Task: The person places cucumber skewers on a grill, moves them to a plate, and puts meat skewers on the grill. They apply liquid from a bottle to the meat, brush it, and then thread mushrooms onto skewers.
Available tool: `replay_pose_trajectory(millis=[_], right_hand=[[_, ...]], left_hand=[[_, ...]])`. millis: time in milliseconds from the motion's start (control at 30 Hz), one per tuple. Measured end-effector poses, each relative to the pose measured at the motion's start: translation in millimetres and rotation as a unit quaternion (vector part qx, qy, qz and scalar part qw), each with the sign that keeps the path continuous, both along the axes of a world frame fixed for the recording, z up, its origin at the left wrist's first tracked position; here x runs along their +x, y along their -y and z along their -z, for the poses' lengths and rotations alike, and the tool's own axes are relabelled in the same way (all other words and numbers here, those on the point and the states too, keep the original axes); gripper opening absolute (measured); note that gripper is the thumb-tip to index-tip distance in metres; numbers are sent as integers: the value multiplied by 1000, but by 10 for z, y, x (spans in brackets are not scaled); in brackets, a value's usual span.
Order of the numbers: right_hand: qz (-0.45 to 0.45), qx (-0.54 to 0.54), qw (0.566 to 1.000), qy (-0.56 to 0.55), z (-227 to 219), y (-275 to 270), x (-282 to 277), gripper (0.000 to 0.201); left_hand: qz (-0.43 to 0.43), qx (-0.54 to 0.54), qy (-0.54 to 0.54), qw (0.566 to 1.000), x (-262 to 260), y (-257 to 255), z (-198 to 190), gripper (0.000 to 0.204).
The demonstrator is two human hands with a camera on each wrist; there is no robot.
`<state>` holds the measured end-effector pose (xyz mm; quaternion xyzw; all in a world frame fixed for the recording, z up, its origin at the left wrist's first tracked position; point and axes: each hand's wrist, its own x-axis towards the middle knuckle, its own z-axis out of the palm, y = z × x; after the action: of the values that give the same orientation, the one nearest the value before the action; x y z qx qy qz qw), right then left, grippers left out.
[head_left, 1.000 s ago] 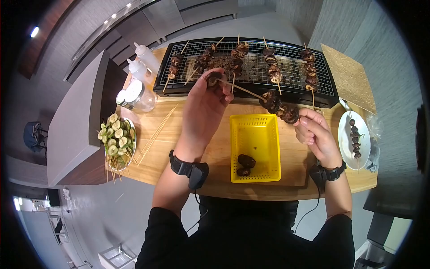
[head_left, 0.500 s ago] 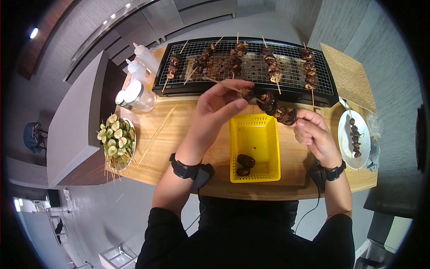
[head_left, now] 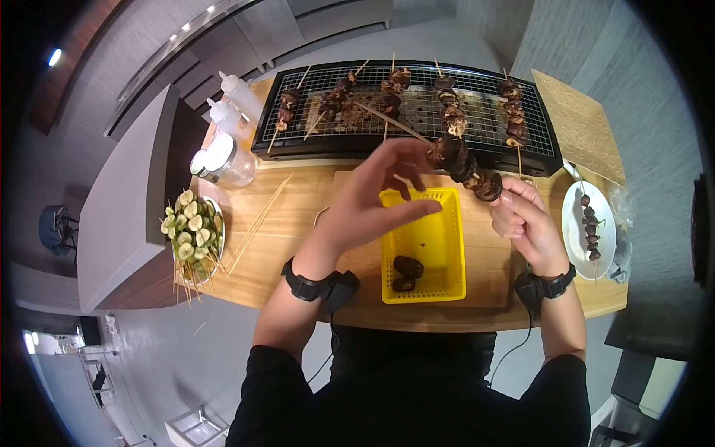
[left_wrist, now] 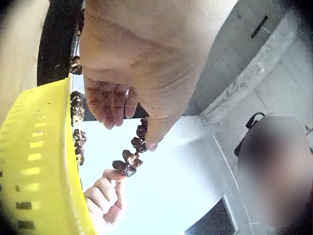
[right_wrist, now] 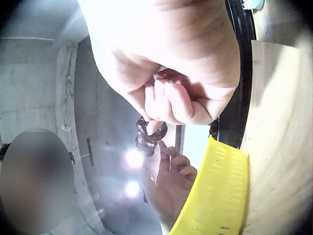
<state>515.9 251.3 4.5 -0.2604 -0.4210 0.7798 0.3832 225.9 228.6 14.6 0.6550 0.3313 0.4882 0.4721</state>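
My right hand (head_left: 530, 223) pinches the near end of a mushroom skewer (head_left: 463, 165), held above the back right of a yellow basket (head_left: 462, 246). Dark brown mushroom caps sit bunched toward the right hand, and the bare far end of the stick points up left over the grill. My left hand (head_left: 372, 190) hovers left of the caps, thumb and fingers spread apart, with the index finger close by the top cap. In the left wrist view the threaded caps (left_wrist: 131, 159) hang between both hands. A few loose dark mushrooms (head_left: 407, 270) lie inside the basket.
Several mushroom skewers lie across the black grill (head_left: 417, 141) behind. At left are a plate of sliced green vegetable skewers (head_left: 195, 231), bare sticks (head_left: 261, 216), a glass jar (head_left: 232, 160) and squeeze bottles (head_left: 237, 95). A white plate (head_left: 605, 223) with one skewer stands right.
A mushroom cap in the left hand was slid along the stick to join the others. The left hand then moved right and its fingers came apart from it.
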Motion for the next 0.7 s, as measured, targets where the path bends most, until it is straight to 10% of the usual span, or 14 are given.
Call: replay_pose_trajectory(millis=[200, 700], right_hand=[[-9, 4, 1000, -14, -8, -8, 4, 15], [-2, -3, 1000, -14, 43, -46, -4, 16]], left_hand=[[90, 45, -400, 911, -18, 171, -142, 34], [160, 116, -502, 842, 65, 284, -64, 26]])
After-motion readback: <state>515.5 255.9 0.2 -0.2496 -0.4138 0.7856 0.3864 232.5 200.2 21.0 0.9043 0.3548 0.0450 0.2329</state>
